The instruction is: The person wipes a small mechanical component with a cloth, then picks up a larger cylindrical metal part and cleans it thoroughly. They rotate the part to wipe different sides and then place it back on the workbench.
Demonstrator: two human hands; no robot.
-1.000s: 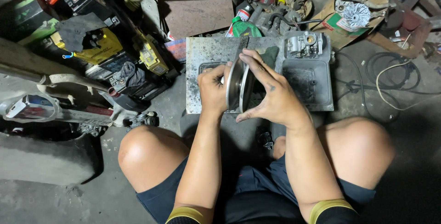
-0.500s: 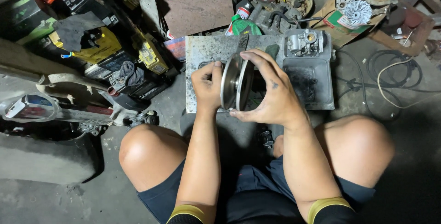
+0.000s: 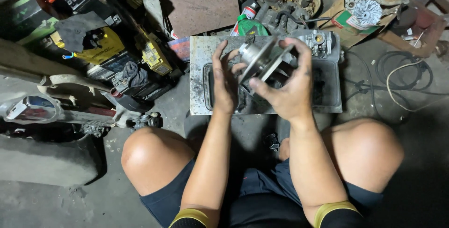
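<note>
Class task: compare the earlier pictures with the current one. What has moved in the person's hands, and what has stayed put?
The metal pulley disc has been lifted and tipped, hub toward the camera. Both the left hand and right hand still hold it. The metal tray and carburettor stayed put.

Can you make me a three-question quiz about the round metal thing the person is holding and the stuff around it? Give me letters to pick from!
1. Where is the round metal pulley?
A. lying on the floor
B. held up over the grey metal tray
C. resting on a knee

2. What colour are the cuffs at the bottom of the picture?
A. yellow
B. red
C. white

3. How is the pulley held?
A. by one hand
B. by nobody
C. between the left hand and the right hand

Answers: 1 B, it sits in the hands above the tray. 2 A, both bands look yellow. 3 C, fingers of both hands wrap its sides.
</note>
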